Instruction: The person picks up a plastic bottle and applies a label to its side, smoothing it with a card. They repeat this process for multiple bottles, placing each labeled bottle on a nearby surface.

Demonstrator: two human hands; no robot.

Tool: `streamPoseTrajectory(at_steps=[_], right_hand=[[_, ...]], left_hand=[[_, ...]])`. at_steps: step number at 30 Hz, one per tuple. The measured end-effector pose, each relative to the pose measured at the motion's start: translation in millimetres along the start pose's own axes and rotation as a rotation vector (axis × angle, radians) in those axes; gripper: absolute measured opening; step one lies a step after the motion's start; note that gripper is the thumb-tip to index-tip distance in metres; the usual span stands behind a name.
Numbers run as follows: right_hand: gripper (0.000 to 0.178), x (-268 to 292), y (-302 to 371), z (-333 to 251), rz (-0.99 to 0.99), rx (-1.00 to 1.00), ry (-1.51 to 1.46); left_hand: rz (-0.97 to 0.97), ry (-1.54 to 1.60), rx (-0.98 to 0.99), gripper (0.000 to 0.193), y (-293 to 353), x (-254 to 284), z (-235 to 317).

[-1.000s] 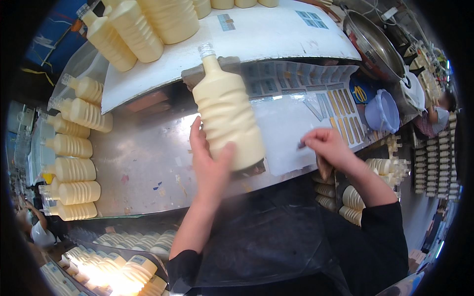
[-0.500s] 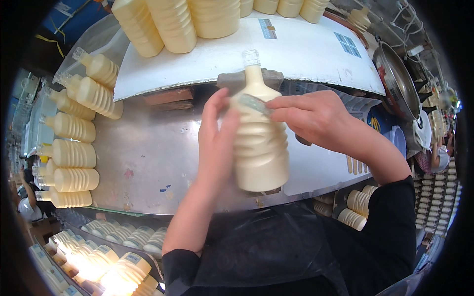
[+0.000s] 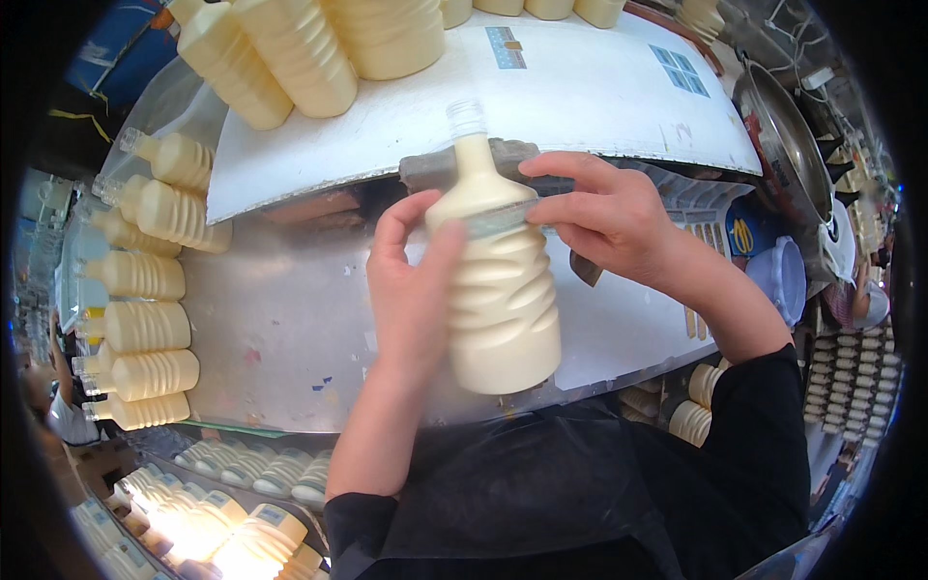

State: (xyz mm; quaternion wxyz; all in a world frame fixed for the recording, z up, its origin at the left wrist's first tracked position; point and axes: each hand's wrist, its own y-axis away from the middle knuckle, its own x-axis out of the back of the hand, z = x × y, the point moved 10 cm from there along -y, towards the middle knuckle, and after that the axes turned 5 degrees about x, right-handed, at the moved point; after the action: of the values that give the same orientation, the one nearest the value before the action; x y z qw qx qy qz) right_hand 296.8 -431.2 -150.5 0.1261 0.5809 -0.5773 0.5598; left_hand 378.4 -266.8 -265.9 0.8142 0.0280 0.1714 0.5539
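Observation:
A cream bottle (image 3: 503, 329) with wavy ridges and a clear neck lies on the bench in front of me, neck pointing away. Its neck rests across a grey lump (image 3: 430, 172). Across the bottle's upper body runs a translucent greenish strip (image 3: 497, 221), like a label. My left hand (image 3: 414, 261) holds the bottle's left side, its blurred thumb at the strip's left end. Between thumb and fingertip, my right hand (image 3: 604, 215) pinches the strip's right end, with the index finger raised apart.
Several cream bottles (image 3: 145, 326) lie along the bench's left edge. More bottles (image 3: 290, 58) stand on a white board (image 3: 580, 106) at the back. Finished-looking bottles fill racks (image 3: 261, 469) below. A round metal pan (image 3: 788, 145) and a lilac tub (image 3: 776, 275) are at right.
The strip has gone from slanted to nearly level across the bottle. My left thumb has come onto its left end. My right index finger has lifted away. The whole view has shifted slightly.

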Motion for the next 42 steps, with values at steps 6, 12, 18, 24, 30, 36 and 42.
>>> streamPoseTrajectory(at_steps=[6, 12, 18, 24, 30, 36, 42], right_hand=[[0.027, -2, 12, 3, 0.065, 0.009, 0.012], [0.026, -6, 40, 32, 0.102, -0.194, -0.092], [0.028, -55, 57, 65, 0.188, -0.825, -0.827], [0.034, -85, 56, 59, 0.149, -0.916, -0.954], [0.037, -84, 55, 55, 0.188, -0.958, -0.983], [0.038, -81, 55, 53, 0.201, -0.956, -0.933], [0.039, -67, 49, 47, 0.195, -0.933, -0.976]], left_hand=[[-0.002, 0.032, -0.004, 0.038, 0, 0, 0], [0.010, 0.016, -0.017, 0.038, 3, -1, 2], [-0.003, 0.150, 0.005, 0.036, 7, -4, 4], [0.003, 0.042, -0.033, 0.038, 4, -2, 2], [-0.003, 0.072, -0.007, 0.038, 4, 0, -1], [-0.021, 0.126, 0.013, 0.035, 5, -2, 1], [-0.065, 0.212, 0.029, 0.035, -1, 6, -6]])
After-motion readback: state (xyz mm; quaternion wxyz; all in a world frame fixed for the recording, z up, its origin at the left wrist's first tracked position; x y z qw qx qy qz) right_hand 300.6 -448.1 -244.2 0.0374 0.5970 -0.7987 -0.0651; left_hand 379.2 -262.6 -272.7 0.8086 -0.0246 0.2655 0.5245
